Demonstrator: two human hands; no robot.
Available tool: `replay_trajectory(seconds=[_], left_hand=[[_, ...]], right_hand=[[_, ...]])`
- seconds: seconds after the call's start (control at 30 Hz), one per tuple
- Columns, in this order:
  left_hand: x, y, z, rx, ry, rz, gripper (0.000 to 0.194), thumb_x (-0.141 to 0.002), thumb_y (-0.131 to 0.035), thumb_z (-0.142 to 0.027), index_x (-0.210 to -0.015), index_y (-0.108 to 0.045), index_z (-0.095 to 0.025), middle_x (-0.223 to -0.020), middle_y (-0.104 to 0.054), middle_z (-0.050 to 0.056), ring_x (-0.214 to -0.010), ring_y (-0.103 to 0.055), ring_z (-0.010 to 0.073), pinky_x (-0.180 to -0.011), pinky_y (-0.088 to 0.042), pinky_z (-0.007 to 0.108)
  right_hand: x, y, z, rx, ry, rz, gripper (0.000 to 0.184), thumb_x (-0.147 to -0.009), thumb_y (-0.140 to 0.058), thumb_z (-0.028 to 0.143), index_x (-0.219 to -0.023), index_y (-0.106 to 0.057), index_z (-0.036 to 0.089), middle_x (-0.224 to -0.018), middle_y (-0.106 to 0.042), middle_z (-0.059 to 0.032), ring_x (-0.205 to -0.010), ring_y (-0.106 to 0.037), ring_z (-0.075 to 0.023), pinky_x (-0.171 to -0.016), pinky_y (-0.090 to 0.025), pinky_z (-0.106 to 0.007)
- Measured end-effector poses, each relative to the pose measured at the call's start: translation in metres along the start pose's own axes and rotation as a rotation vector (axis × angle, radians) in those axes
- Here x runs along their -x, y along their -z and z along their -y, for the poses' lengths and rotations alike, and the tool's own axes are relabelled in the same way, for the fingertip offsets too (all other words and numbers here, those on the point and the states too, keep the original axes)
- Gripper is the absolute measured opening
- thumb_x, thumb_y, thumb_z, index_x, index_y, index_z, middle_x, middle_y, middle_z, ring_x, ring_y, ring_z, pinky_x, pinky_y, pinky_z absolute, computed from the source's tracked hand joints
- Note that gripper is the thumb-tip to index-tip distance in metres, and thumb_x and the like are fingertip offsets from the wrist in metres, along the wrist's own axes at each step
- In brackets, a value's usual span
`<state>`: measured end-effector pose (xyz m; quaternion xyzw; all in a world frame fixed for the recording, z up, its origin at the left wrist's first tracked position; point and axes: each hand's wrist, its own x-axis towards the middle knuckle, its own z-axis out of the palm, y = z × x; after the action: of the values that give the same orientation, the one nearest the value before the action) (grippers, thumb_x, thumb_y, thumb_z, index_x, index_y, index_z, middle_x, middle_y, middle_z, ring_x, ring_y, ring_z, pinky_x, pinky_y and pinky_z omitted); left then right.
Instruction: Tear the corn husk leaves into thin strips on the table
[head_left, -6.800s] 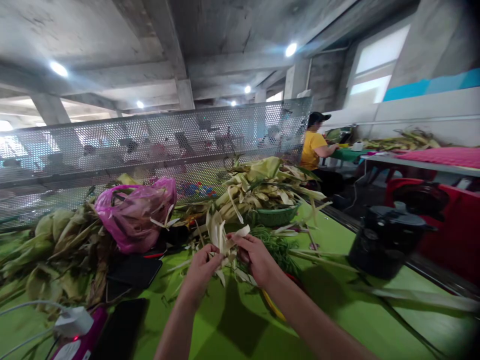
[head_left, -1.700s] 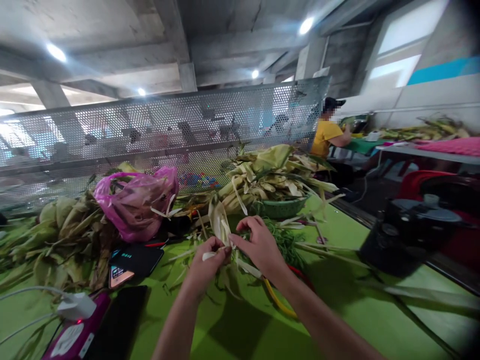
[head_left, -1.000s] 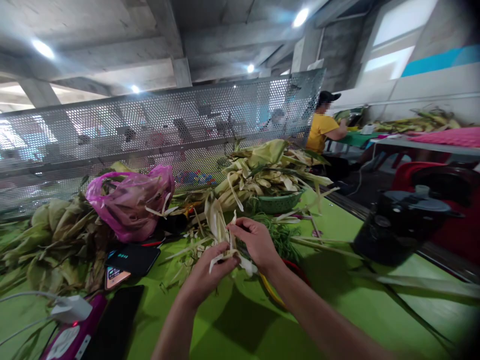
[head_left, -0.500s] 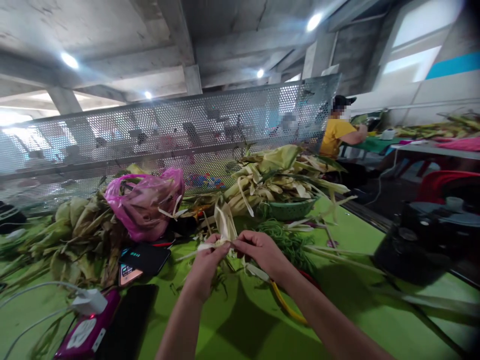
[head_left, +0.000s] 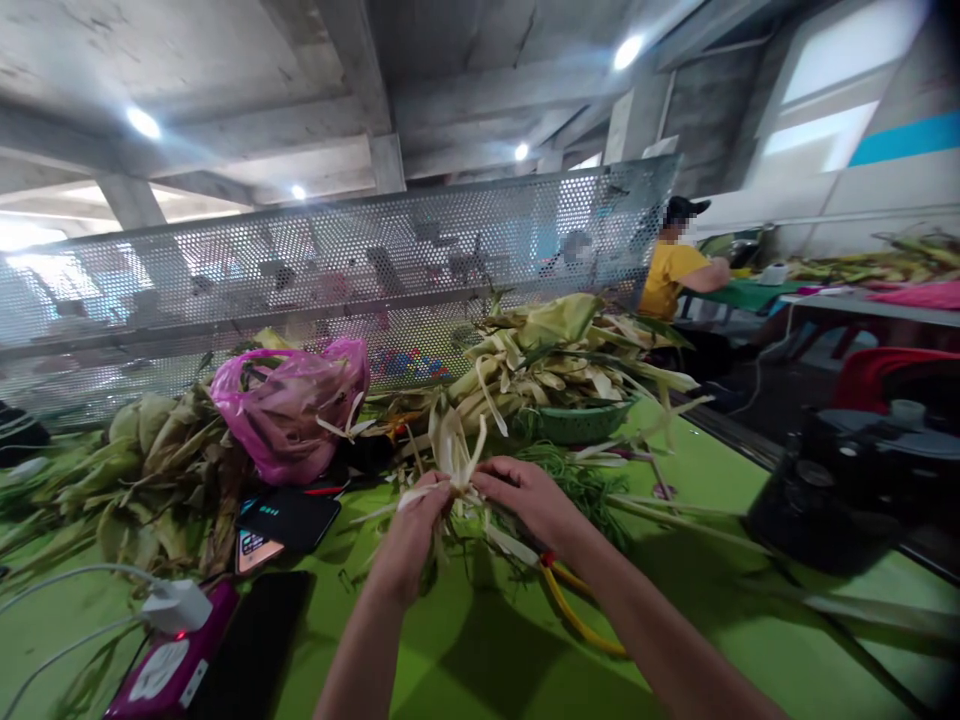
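The room is a wide hall of bare concrete, with lit lamps under the ceiling [head_left: 247, 60]; taking the pink bag [head_left: 292, 420] as my landmark, a perforated metal screen [head_left: 315, 250] stands behind it, and a person in a yellow shirt [head_left: 666, 272] sits farther back, well to its right. The table [head_left: 480, 650] under the bag has a smooth, bright green top, so I think dry leaves may slide easily on it. A big heap of corn husks [head_left: 562, 350] rises to the right of the bag, over a green basket [head_left: 581, 425], and another husk pile [head_left: 161, 450] spreads just left of the bag. A dark pot [head_left: 825, 500] stands far to the right of the bag, while a phone [head_left: 292, 520] lies just in front of it. The husk bundle [head_left: 452, 440], the thing in work, is near the bag, to its right and a little forward, with its pale leaves fanning upward. The left hand [head_left: 416, 520] pinches it at the base, and the right hand [head_left: 529, 495] seems to pinch the same base from the other side. I judge the bundle to be very light, soft across the leaf and somewhat stiffer along it; it probably tears along its fibres and is slightly slippery where dry. The gathered base looks the safest place to hold, because the thin upper tips could bend or split.
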<state>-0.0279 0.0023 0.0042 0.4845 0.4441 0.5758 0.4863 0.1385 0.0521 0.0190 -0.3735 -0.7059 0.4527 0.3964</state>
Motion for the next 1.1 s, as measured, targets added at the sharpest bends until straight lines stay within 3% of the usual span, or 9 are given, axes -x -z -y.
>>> replay_trajectory(seconds=[0.1, 0.2, 0.43, 0.5, 0.57, 0.63, 0.8, 0.93, 1.1], left_hand=[[0.001, -0.007, 0.001, -0.088, -0.033, 0.075, 0.024, -0.084, -0.057, -0.040, -0.083, -0.068, -0.019, -0.084, -0.064, 0.004, -0.085, -0.054, 0.0184, -0.080, -0.040, 0.026], [0.003, -0.012, 0.003, -0.073, 0.009, 0.054, 0.024, -0.080, -0.060, -0.042, -0.088, -0.071, -0.021, -0.092, -0.068, 0.006, -0.092, -0.056, 0.0215, -0.086, -0.040, 0.029], [0.005, -0.012, 0.005, -0.143, -0.004, 0.045, 0.013, -0.072, -0.067, -0.033, -0.073, -0.070, -0.020, -0.078, -0.067, 0.005, -0.077, -0.056, 0.0206, -0.070, -0.044, 0.028], [0.003, -0.011, 0.007, -0.169, -0.015, 0.043, 0.015, -0.074, -0.064, -0.032, -0.066, -0.067, -0.020, -0.071, -0.063, 0.004, -0.072, -0.053, 0.0189, -0.066, -0.042, 0.027], [0.001, -0.011, 0.010, -0.195, -0.009, 0.042, 0.017, -0.075, -0.062, -0.032, -0.063, -0.064, -0.020, -0.066, -0.059, 0.002, -0.068, -0.051, 0.0178, -0.064, -0.040, 0.026], [-0.002, -0.012, 0.015, -0.198, -0.009, 0.027, 0.015, -0.073, -0.062, -0.032, -0.064, -0.064, -0.019, -0.065, -0.059, 0.002, -0.066, -0.050, 0.0173, -0.062, -0.039, 0.026], [-0.005, -0.012, 0.025, -0.211, -0.119, 0.087, 0.009, -0.067, -0.063, -0.024, -0.061, -0.061, -0.017, -0.061, -0.055, 0.001, -0.060, -0.044, 0.0147, -0.058, -0.035, 0.026], [-0.003, -0.016, 0.026, -0.291, -0.046, 0.112, 0.021, -0.075, -0.060, -0.032, -0.061, -0.060, -0.016, -0.057, -0.050, -0.001, -0.056, -0.040, 0.0129, -0.055, -0.030, 0.025], [0.009, -0.034, 0.021, -0.193, 0.030, 0.293, 0.019, -0.075, -0.065, -0.035, -0.070, -0.065, -0.016, -0.071, -0.059, 0.001, -0.067, -0.048, 0.0151, -0.063, -0.036, 0.025]], right_hand=[[0.002, -0.007, 0.004, -0.148, -0.013, -0.044, 0.027, -0.078, -0.064, 0.041, -0.080, -0.070, 0.015, -0.076, -0.069, -0.0032, -0.073, -0.060, -0.0188, -0.070, -0.046, -0.028], [0.001, -0.012, 0.002, -0.238, 0.002, -0.098, 0.025, -0.074, -0.068, 0.041, -0.078, -0.071, 0.016, -0.074, -0.069, -0.0025, -0.071, -0.061, -0.0187, -0.071, -0.047, -0.029], [-0.003, -0.008, -0.008, -0.075, -0.024, -0.175, 0.026, -0.077, -0.062, 0.041, -0.081, -0.068, 0.016, -0.074, -0.067, -0.0037, -0.068, -0.059, -0.0190, -0.066, -0.047, -0.029], [-0.001, -0.003, -0.003, 0.107, 0.080, -0.274, 0.029, -0.075, -0.065, 0.035, -0.097, -0.066, 0.017, -0.089, -0.067, -0.0064, -0.078, -0.059, -0.0212, -0.073, -0.048, -0.033], [0.004, 0.000, 0.006, 0.309, 0.263, -0.405, 0.053, -0.071, -0.070, 0.026, -0.122, -0.056, 0.019, -0.117, -0.059, -0.0107, -0.100, -0.056, -0.0255, -0.087, -0.044, -0.038], [0.009, 0.000, 0.016, 0.478, 0.442, -0.368, 0.065, -0.071, -0.072, 0.020, -0.131, -0.050, 0.026, -0.135, -0.048, -0.0097, -0.119, -0.045, -0.0282, -0.099, -0.035, -0.041], [0.012, -0.010, 0.027, 0.633, 0.547, -0.064, 0.016, -0.076, -0.071, 0.017, -0.085, -0.072, 0.029, -0.121, -0.060, -0.0011, -0.117, -0.044, -0.0255, -0.097, -0.030, -0.040], [0.006, -0.012, 0.025, 0.526, 0.488, -0.053, 0.009, -0.078, -0.069, 0.014, -0.074, -0.067, 0.022, -0.106, -0.066, -0.0023, -0.107, -0.049, -0.0225, -0.094, -0.032, -0.038], [-0.005, -0.013, 0.017, 0.305, 0.445, -0.198, 0.009, -0.080, -0.066, 0.018, -0.073, -0.061, 0.020, -0.095, -0.065, -0.0048, -0.098, -0.053, -0.0216, -0.091, -0.037, -0.037]])
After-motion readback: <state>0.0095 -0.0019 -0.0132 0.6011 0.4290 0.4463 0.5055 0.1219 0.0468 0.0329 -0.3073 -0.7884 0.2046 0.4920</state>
